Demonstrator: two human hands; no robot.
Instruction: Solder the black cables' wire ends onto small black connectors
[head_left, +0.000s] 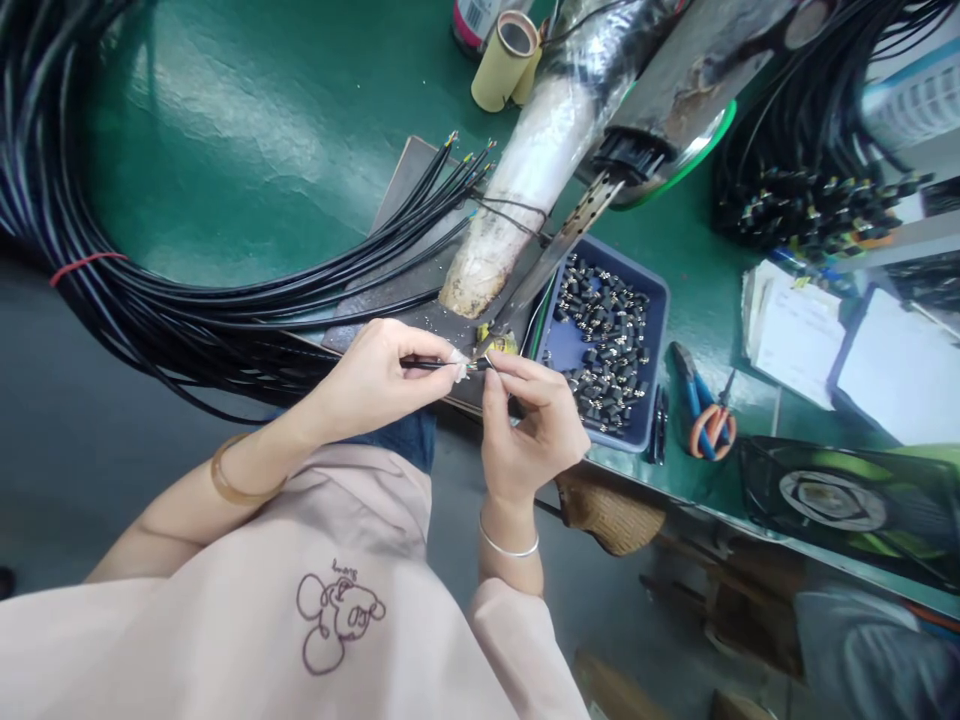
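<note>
My left hand [379,375] is closed in a pinch on the end of a thin black cable [427,365] that runs back to a big bundle of black cables [187,310]. My right hand [536,425] is closed too, its fingertips pinching a small part at the cable's tip [480,365]. Both hands meet just below the end of a wrapped metal arm [517,200] and a thin perforated strip [562,240]. A blue tray [652,300] full of small black connectors [604,340] lies right beside my right hand.
More cables with stripped coloured tips [465,165] fan over a grey plate [409,180]. Orange-handled scissors and blue-handled pliers [705,415] lie right of the tray. Tape rolls [506,60] stand at the back. Finished cable ends [817,195] and papers [795,330] sit far right.
</note>
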